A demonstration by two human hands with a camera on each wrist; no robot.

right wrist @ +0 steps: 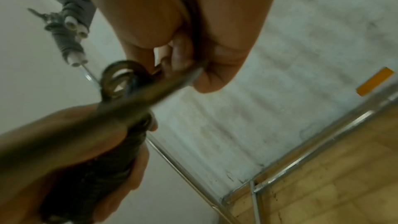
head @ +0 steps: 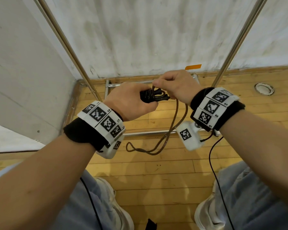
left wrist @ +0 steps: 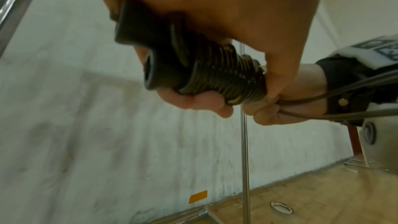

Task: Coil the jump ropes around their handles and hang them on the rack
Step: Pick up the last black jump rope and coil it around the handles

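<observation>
Wooden gym floor (head: 156, 173) underfoot, scuffed white wall (head: 156, 34) straight ahead, and the chrome rack's two poles (head: 70, 48) run up on either side of the hands, with its base bars down on the boards. Left hand (head: 128, 101) is wrapped tight around the pair of black handles (left wrist: 137, 40), held side by side roughly level at about waist height; the left wrist view shows the brown jump rope (head: 171, 128) already stacked in neat turns around them, butt ends poking out past the fingers. Right hand (head: 175, 85) sits just beside the left, almost touching, thumb and fingers pinching the rope right at the end of the bundle. From there two loose strands of rope drop down between the wrists and end in a small loop hanging above the floor. The right wrist view is blurry but shows a little loop of rope by the fingertips. Orange tape (head: 193, 66) is stuck low on the wall, and a round floor fitting (head: 263, 88) sits off to the right. White sneakers at the bottom.
</observation>
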